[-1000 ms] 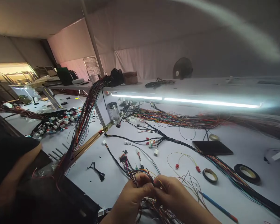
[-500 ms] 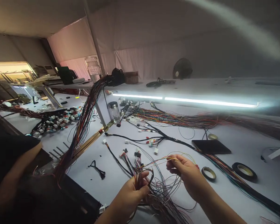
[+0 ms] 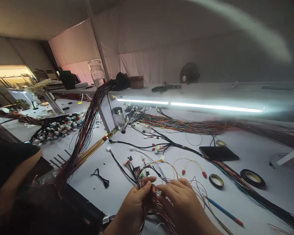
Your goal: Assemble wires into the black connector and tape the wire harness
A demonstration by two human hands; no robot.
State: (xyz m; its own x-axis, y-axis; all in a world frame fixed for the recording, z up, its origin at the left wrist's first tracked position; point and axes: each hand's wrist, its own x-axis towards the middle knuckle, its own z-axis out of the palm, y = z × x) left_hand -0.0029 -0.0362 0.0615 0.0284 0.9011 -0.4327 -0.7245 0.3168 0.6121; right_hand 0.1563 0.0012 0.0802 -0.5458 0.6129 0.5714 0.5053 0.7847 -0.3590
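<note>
My left hand (image 3: 139, 200) is closed around a bundle of thin wires (image 3: 143, 173) whose connectors fan out beyond the fingers. Close against it, my right hand (image 3: 180, 199) has its fingers curled in on wires of the same bundle; its fingertips are partly hidden. Loose brown and grey wires (image 3: 165, 217) trail below the hands. Past my right hand, a yellow and orange wire loop ends in small red connectors (image 3: 204, 174). A blue pen-like tool with a red end (image 3: 224, 210) lies to the right.
Black tape rolls (image 3: 253, 179) and a flat black box (image 3: 219, 153) lie at right beside a long wrapped harness (image 3: 186, 148). A glass jar (image 3: 119, 117) stands by the shelf post. Another person's arm (image 3: 17, 182) is at left, near a hanging wire bundle (image 3: 88, 125).
My right hand has come left and down to my left hand. The yellow-orange wires it held now lie on the table with their red connectors. The blue tool has become visible.
</note>
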